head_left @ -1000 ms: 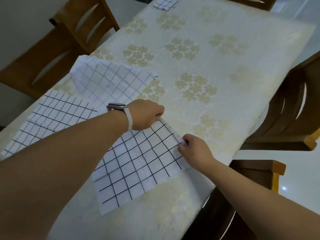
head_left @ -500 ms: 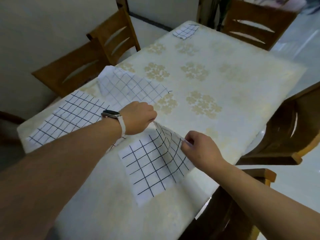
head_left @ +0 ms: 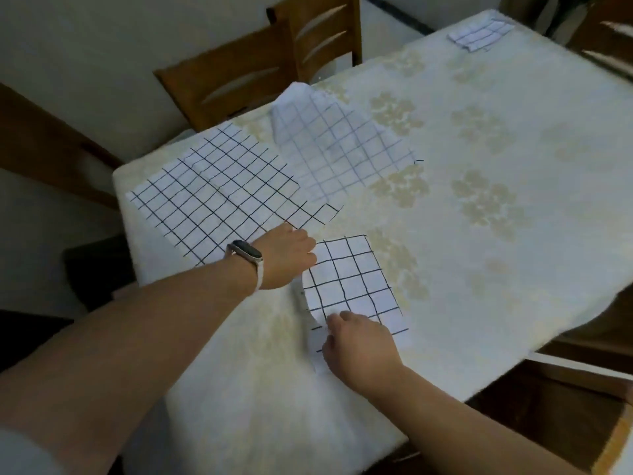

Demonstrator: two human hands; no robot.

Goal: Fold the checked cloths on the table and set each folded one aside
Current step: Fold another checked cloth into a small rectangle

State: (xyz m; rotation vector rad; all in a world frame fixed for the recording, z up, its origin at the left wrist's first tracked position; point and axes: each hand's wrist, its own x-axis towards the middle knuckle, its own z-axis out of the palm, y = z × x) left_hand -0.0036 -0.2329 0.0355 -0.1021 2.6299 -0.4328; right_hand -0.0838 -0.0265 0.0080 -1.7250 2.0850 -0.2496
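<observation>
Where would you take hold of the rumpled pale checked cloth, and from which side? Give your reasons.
Probably the raised peak at the far end of the rumpled cloth, pinched from above. It stands clear of the table, with room to close on both sides; its other edges lie flat.

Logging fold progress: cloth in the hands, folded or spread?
Folded over: the cloth shows an upper layer on a lower one, peeking out beside the right hand.

On the table [head_left: 479, 269], the near cloth [head_left: 352, 282] lies right of the flat cloth [head_left: 219, 197]; a folded cloth [head_left: 479, 34] sits far behind
</observation>
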